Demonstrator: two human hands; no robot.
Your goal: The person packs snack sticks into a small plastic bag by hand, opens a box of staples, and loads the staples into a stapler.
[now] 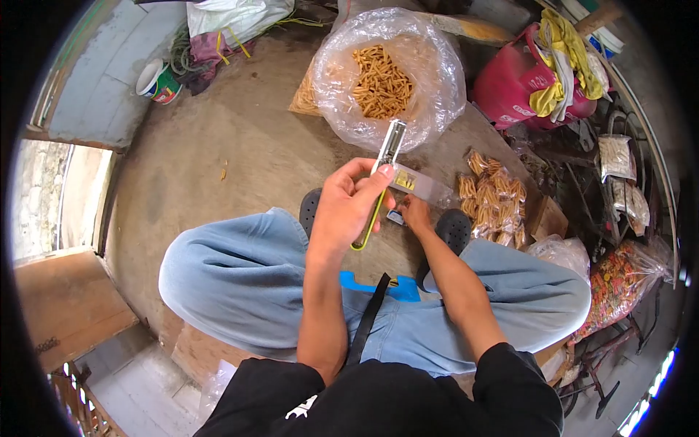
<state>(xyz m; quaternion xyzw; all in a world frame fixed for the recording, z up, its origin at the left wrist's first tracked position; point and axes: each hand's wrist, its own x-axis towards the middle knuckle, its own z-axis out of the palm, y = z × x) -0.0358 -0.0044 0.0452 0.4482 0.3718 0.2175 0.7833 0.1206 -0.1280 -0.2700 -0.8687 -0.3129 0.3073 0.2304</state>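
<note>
My left hand (348, 204) is closed round a long stapler (391, 142) with silver metal and lime-green edges. Its metal end points away from me, and it looks opened out. Lower down and to the right, my right hand (417, 215) is near the floor with its fingers curled; what they hold, if anything, is hidden. Right beside those fingers is a small blue-and-white box (395, 217). Beyond both hands lies a clear plastic packet (426, 187) with a yellow label, partly covered by my left hand.
A big clear bag (444, 87) of brown stick snacks (381, 81) stands open ahead. Small filled snack packs (495, 197) are piled at right. Further out are a pink tub (506, 80) with cloths, a white bucket (156, 81) and a bag of colourful packets (619, 280).
</note>
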